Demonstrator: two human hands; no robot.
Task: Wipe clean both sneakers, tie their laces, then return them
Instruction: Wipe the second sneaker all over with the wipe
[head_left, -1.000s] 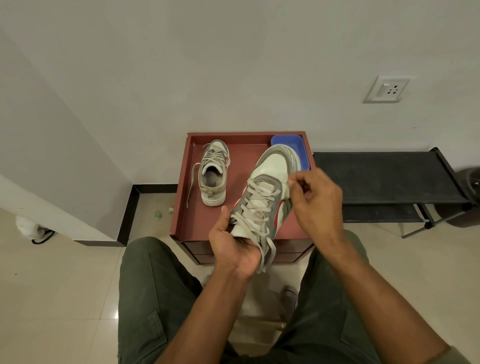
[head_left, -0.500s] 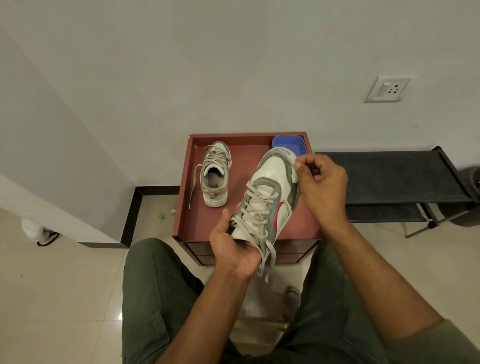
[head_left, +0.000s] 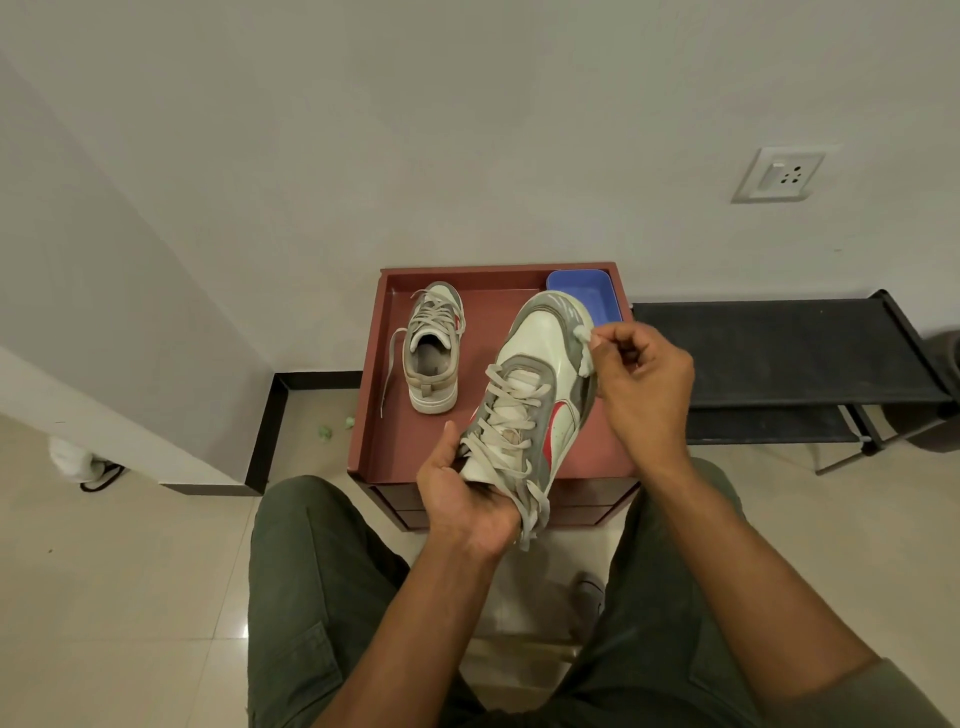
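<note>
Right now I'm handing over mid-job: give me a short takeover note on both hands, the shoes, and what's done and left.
Left hand: grip on the heel of the grey-and-white sneaker with red stripe, held above the reddish-brown tray-top cabinet.
Right hand: pinching a small white wipe against that sneaker's toe side.
Matching second sneaker: standing on the cabinet, laces loose.
Blue plastic tray: back corner.
Done: wiping begun.
Left: finish wiping, tie both, return.
</note>
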